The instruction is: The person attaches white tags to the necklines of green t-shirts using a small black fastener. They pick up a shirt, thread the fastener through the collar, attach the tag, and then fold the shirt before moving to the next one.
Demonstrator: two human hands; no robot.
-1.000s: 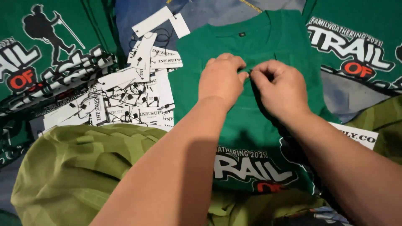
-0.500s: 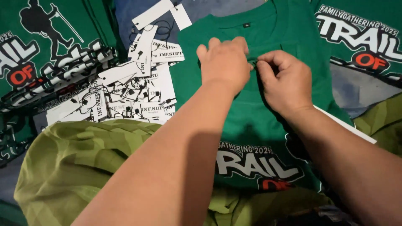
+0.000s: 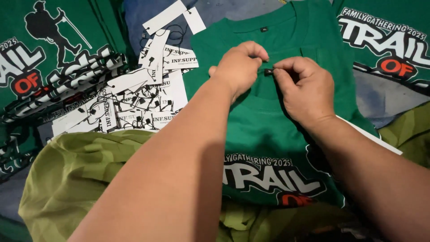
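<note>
Head view. The left hand and the right hand meet over the chest of a folded green T-shirt, which lies on top of other garments near the middle of the pile. The right hand's thumb and forefinger are pinched closed on a small black tag fastener. The left hand's fingers are curled closed against the fabric just beside the fastener; whether they grip the fastener itself or only the cloth cannot be told.

To the left of the shirt lies a loose heap of white hang tags with black strings. An olive-green garment covers the near edge of the pile. More printed green shirts lie at the far left and far right.

Risks, as judged from this position:
- The fastener is small, so a slack pinch may let it slip and drop into the folds of the shirt.
- A hard pull against the knit may snag or stretch the fabric.
- The left forearm passes close over the heap of tags; a sideways sweep may scatter them.
</note>
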